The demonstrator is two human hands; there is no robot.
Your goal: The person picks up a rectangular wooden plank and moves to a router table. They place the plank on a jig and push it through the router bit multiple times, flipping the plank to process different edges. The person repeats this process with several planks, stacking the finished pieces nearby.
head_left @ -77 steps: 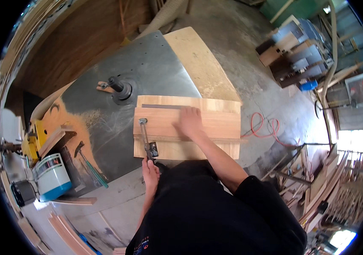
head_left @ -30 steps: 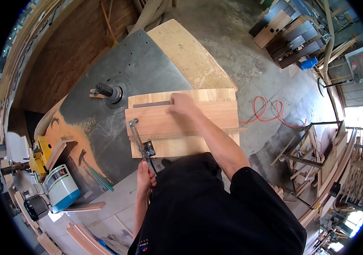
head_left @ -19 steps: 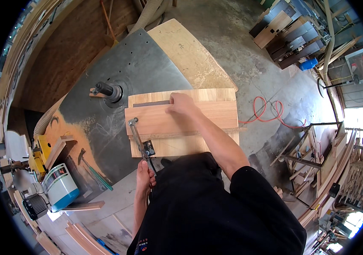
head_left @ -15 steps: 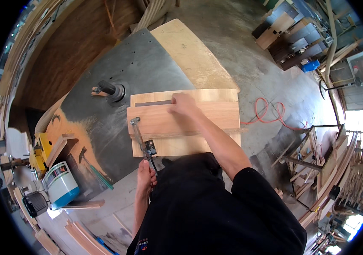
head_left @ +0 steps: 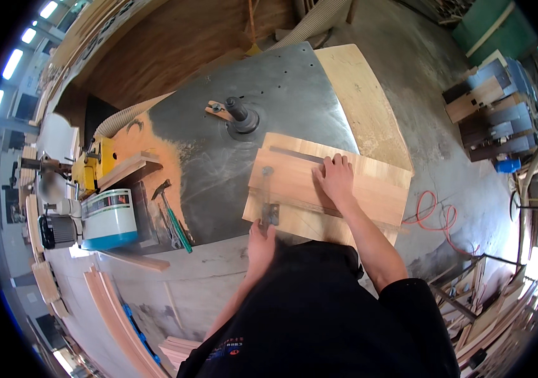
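My left hand (head_left: 261, 244) is closed round the lower end of a metal bar clamp (head_left: 266, 189), which lies across the near left part of a stack of pale wooden boards. My right hand (head_left: 337, 179) rests on the upper board (head_left: 370, 192), fingers bent over its far edge. Thumb and fingers pinch the right end of a thin dark strip (head_left: 294, 154) running along that edge. A wider, lighter board (head_left: 379, 173) lies underneath and shows on both sides. The stack sits on the near right of a dark metal table (head_left: 212, 183).
A black spindle (head_left: 241, 120) with a wooden spring clamp (head_left: 218, 110) beside it rises from the table. Sawdust (head_left: 155, 142), a hammer (head_left: 163, 192) and a green-handled tool (head_left: 179, 230) lie left. Right, an orange hose (head_left: 429, 217) coils on the floor.
My view has swung left, so table and boards appear further right and tilted. My right hand stays at the strip's right end; my left hand keeps hold of the bar clamp.
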